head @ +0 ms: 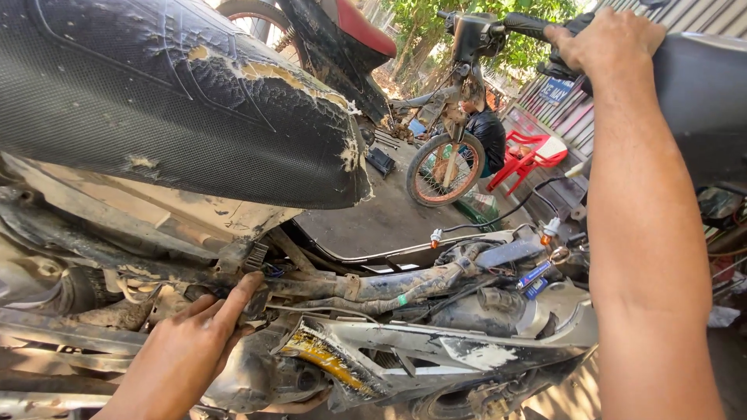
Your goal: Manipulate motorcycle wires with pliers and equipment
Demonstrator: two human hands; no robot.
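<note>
left hand (191,346) fingers extended on dirty frame (366,286) | right hand (603,43) gripping handlebar (529,26) | cracked seat (179,101) overhead

Two bare arms show, with no sleeve reaching into view on either one. No glove, watch, ring or band sits on the wrists or fingers. The left hand (191,342) shows its back and four long fingers with short nails; its fingertips and knuckles look smudged with dark grime. The right hand (603,39) shows the back of the knuckles, and behind it runs a long, bare forearm, smooth and uncovered down to the lower edge of the view. No markings or tattoos can be made out on either arm.
</note>
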